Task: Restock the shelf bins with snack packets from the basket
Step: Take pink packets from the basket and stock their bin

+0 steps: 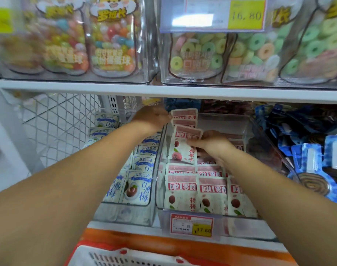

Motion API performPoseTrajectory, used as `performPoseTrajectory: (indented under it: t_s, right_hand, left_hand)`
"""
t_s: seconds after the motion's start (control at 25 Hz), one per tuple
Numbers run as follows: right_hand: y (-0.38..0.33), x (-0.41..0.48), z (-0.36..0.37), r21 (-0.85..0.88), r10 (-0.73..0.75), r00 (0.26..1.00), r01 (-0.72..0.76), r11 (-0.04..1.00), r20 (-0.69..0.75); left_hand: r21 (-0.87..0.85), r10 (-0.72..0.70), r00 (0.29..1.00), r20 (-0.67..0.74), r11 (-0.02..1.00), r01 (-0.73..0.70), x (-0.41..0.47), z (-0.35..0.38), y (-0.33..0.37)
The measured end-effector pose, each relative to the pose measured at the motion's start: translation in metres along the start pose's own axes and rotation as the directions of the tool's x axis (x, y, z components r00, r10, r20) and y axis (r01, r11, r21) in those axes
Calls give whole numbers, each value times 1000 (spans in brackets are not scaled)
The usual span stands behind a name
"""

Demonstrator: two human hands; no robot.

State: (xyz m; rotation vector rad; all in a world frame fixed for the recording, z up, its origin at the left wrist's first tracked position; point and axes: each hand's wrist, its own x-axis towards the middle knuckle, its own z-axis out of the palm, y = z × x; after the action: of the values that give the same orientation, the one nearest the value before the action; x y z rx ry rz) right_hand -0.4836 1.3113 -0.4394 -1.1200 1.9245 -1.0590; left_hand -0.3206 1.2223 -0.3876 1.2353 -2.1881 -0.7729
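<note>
- Two bare hands are reaching into the middle clear bin (pixel 229 121) on the lower shelf.
- Left hand (pixel 154 117) is curling its fingers onto the left edge of an upright pink packet (pixel 184 114) at the bin's back left corner, apparently pinching it.
- Right hand (pixel 212 144) is gripping a second pink packet (pixel 180 152), fingers bent across its face, holding it tilted just in front of the upright one.
- More pink packets (pixel 212 189) are standing in rows along the bin's front edge.
- Blue-and-white packets (pixel 139 186) are filling the neighbouring bin to the left, under the left forearm.
- A white basket (pixel 98 252) with a red rim is sitting below the shelf's front edge.
- A price tag (pixel 191 225) is hanging on the middle bin's front wall.
</note>
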Motion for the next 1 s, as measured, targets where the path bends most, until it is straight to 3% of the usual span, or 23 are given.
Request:
performPoseTrajectory:
  t_s: [0.16, 0.28, 0.36, 0.4, 0.48, 0.56, 0.64, 0.72, 0.8, 0.84, 0.92, 1.0]
  right_hand:
    - [-6, -34, -5, -238, -82, 994, 62, 969, -78]
    - [-8, -53, -2, -362, -72, 997, 60, 930, -22]
    - [-15, -67, -1, -403, -129, 986, 76, 912, -108]
    - [-21, -78, 2, -387, -210, 955, 116, 915, -209]
    - [-30, -117, 13, -252, -421, 800, 342, 905, -427]
    - [-19, -165, 46, -163, -579, 663, 581, 798, -474]
    - [21, -204, 95, -139, -619, 703, 615, 776, -351]
    - [83, -221, 140, -219, -508, 855, 479, 850, -104]
    - [161, -219, 171, -409, -159, 971, 220, 886, 178]
    - [197, -219, 179, -470, 68, 961, 69, 880, 269]
    - [247, -217, 182, -547, 402, 877, -206, 811, 265]
    - [274, -213, 181, -616, 509, 847, -322, 719, 152]
  left_hand:
    - [-157, -5, 994, -109, 987, -12, -56, -21, -7]
    - [-116, 52, 978, -203, 990, -77, -106, -21, -24]
    - [-90, 99, 956, -277, 988, -129, -137, -21, -31]
    - [-84, 112, 944, -311, 986, -145, -152, -21, -37]
    - [-57, 145, 928, -344, 983, -175, -181, -18, -52]
    - [-28, 158, 933, -323, 984, -176, -213, -2, -75]
    - [-19, 125, 954, -273, 991, -135, -250, 25, -107]
    - [32, 69, 981, -183, 997, -64, -285, 55, -136]
    - [145, -50, 998, 48, 989, 43, -310, 88, -169]
    - [210, -129, 975, 181, 974, 89, -320, 102, -182]
    - [256, -284, 880, 380, 947, 195, -339, 129, -218]
    - [253, -376, 817, 436, 923, 290, -353, 149, -247]
